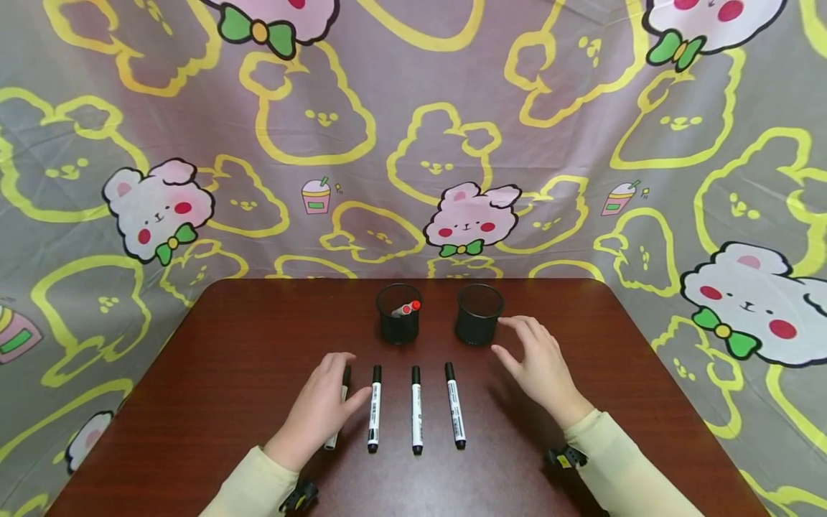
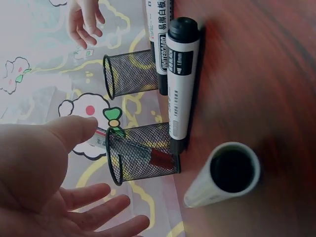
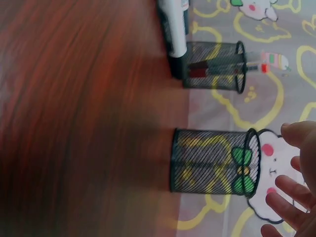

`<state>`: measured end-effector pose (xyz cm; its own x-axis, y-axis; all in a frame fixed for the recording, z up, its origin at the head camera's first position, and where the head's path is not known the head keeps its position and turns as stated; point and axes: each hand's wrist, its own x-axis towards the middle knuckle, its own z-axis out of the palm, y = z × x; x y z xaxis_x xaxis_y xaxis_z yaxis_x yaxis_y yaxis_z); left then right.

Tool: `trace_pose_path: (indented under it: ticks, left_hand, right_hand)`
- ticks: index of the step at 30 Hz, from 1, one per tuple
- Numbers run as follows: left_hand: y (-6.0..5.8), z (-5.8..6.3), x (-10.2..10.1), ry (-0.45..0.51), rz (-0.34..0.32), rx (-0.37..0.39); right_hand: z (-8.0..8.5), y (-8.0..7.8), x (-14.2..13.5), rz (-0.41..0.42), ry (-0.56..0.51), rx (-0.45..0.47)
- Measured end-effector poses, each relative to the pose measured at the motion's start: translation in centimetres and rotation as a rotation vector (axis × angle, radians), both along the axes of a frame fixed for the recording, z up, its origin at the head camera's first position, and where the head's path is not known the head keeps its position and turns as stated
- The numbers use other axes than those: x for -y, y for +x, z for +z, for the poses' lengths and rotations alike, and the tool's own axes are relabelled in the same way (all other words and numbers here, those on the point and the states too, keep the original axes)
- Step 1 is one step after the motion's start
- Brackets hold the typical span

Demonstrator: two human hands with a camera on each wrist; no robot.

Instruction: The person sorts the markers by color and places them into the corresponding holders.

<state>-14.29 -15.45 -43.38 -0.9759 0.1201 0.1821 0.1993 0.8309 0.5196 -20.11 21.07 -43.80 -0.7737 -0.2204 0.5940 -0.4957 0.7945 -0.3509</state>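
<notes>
My left hand (image 1: 318,406) hovers over the leftmost whiteboard marker (image 1: 332,439), hiding its middle; the fingers are loosely bent, the thumb held apart. In the left wrist view nothing lies between that thumb and the fingers. To its right, a second marker (image 1: 375,409), a third (image 1: 416,413) and a fourth (image 1: 455,409) lie side by side, white with black caps pointing away. The right hand (image 1: 543,373) is beside the right black mesh cup (image 1: 477,330), fingertips close to its rim, grasping nothing. The left mesh cup (image 1: 399,332) holds red-ended pens (image 1: 405,309).
Both cups stand upright near the back of the dark brown table (image 1: 271,316). A patterned cloth (image 1: 362,237) hangs behind and along both sides. Dark bands with small devices (image 1: 567,457) are worn at the wrists.
</notes>
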Motion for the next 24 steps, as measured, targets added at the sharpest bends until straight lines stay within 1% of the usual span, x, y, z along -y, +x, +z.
trace_pose_path:
  ticks: [5,8,12,21,24]
  left_hand:
    - [0.1,-0.3,0.2,-0.035,0.013,0.004]
    - [0.1,-0.6,0.3,-0.058,0.024,-0.002]
    - [0.2,-0.9,0.4,-0.091,0.038,-0.011]
    - [0.8,-1.3,0.4,-0.155,0.064,-0.025]
    - [0.9,-1.4,0.5,-0.179,0.076,-0.019]
  right_hand:
    - [-0.7,-0.8,-0.6,-0.042,-0.011,0.035]
    - [-1.1,-1.3,-1.0,-0.052,-0.029,0.062]
    - [-1.4,-1.9,-1.4,-0.059,-0.062,0.130]
    - [-2.3,-3.3,-2.0,-0.068,-0.137,0.296]
    - [-2.5,-3.7,-2.0,-0.073,-0.155,0.341]
